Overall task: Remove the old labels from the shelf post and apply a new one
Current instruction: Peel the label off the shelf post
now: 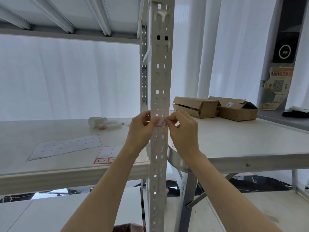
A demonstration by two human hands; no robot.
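Red-edged "-2" label on post, left hand and right hand pinching.

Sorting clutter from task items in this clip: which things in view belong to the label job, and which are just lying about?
Job: post; label, pinched against the post by left hand and right hand; spare labels; used sheet; markers.
Lying about: boxes; poster.
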